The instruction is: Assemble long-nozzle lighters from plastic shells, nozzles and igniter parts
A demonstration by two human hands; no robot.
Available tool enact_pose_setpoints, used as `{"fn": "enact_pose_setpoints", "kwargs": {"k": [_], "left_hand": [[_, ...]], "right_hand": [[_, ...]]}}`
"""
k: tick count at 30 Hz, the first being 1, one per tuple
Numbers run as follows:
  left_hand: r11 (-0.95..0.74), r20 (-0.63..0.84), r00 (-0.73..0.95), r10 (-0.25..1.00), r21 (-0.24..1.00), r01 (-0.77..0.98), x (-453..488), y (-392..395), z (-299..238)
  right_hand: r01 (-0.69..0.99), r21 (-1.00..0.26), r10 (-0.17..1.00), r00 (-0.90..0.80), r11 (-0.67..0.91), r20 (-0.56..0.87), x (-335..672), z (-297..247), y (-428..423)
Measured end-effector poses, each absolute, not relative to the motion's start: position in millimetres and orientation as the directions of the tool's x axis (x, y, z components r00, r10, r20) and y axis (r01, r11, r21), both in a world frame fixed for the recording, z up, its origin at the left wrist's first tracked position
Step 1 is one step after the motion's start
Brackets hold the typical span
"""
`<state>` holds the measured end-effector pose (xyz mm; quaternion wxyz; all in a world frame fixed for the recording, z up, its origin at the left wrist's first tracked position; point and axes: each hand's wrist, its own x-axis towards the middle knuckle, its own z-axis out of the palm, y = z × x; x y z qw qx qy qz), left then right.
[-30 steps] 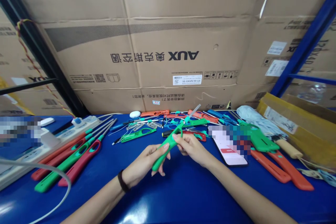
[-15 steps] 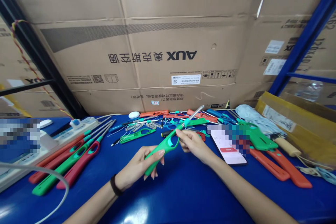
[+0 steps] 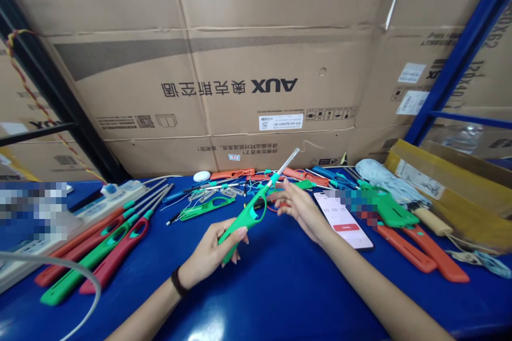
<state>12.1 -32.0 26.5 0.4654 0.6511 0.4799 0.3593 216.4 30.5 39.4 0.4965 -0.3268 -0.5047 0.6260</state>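
Two hands, head view: left hand point(image 3: 210, 253) closed around green lighter point(image 3: 244, 222); right hand point(image 3: 306, 213) open, nearer the metal tip point(image 3: 290, 160), not touching.
Lighter: left of phone point(image 3: 340, 221), long axis slanting up rightward.
Rest: more lighters point(image 3: 114, 249) left of phone, on blue table point(image 3: 280, 298).

Bright even light, glare on blue workbench point(image 3: 208, 325), warped edges

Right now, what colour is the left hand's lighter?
Bright green plastic lighter, best seen in the head view.

Two hands point(image 3: 210, 252), one smartphone point(image 3: 343, 224)
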Motion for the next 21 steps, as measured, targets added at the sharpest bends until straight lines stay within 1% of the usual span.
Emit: {"fn": "enact_pose_setpoints", "kwargs": {"k": [2,4,8,14,21], "left_hand": [[-0.102,0.007,0.297,0.955,0.947,0.305,12,-32,26],[-0.096,-0.006,0.311,0.950,0.945,0.313,13,-33,25],[-0.101,-0.005,0.311,0.950,0.940,0.326,15,-34,22],[-0.146,0.048,0.287,0.957,0.931,0.333,18,-33,19],[-0.117,0.033,0.295,0.955,0.955,0.274,18,-35,16]], "right_hand": [[-0.381,-0.924,0.975,-0.190,0.031,0.111,221,43,34],[-0.413,-0.910,0.979,-0.167,0.041,0.120,223,44,36],[-0.390,-0.921,0.974,-0.198,0.021,0.106,223,40,37],[-0.348,-0.937,0.964,-0.259,-0.031,0.064,220,37,33],[-0.351,-0.934,0.947,-0.317,-0.067,0.051,219,36,30]]}}
